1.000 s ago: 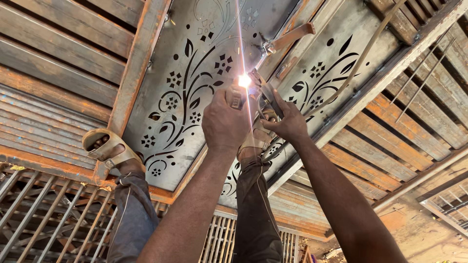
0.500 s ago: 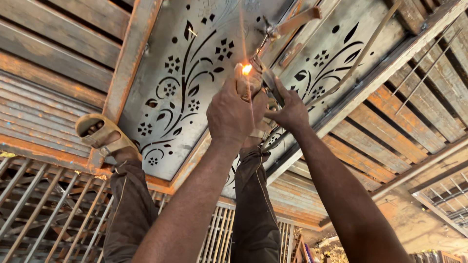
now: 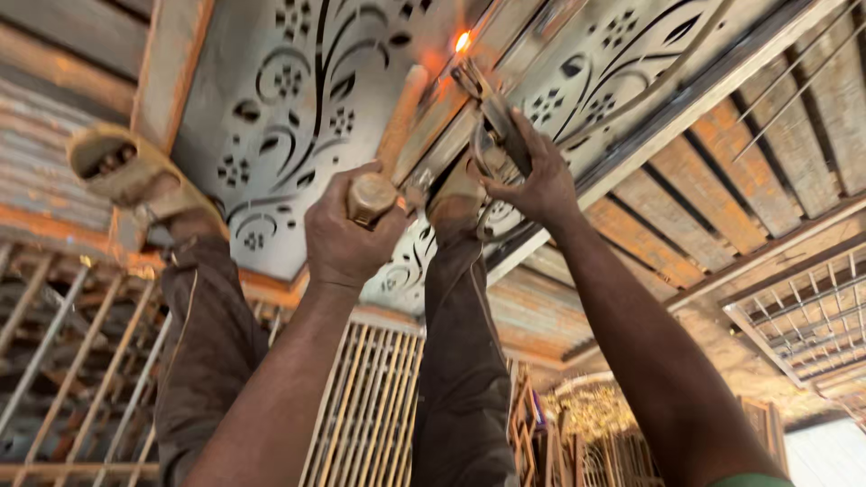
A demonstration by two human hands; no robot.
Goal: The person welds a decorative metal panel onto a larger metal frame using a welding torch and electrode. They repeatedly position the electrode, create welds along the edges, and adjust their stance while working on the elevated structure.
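Note:
I look down along my legs at a grey metal panel (image 3: pixel 271 99) cut with flower and leaf shapes, lying in a rusty frame. My left hand (image 3: pixel 347 236) is closed around a wooden-handled tool (image 3: pixel 372 197) whose shaft runs up toward the panel's middle bar. My right hand (image 3: pixel 534 176) grips a welding electrode holder (image 3: pixel 492 122), and the rod tip points at a small orange glowing spot (image 3: pixel 462 41) on the bar (image 3: pixel 505 27). My right foot is hidden behind the hands.
My left foot in a worn sandal (image 3: pixel 122 167) stands on the frame's rusty left rail (image 3: pixel 171 63). Barred metal grilles (image 3: pixel 365 415) lie stacked below the panel. A wire mesh frame (image 3: pixel 803 325) lies at the right, beside rusty slats (image 3: pixel 722 171).
The bright welding flash has faded to a small orange glow. My hands have drawn apart, and the view has closed in on them.

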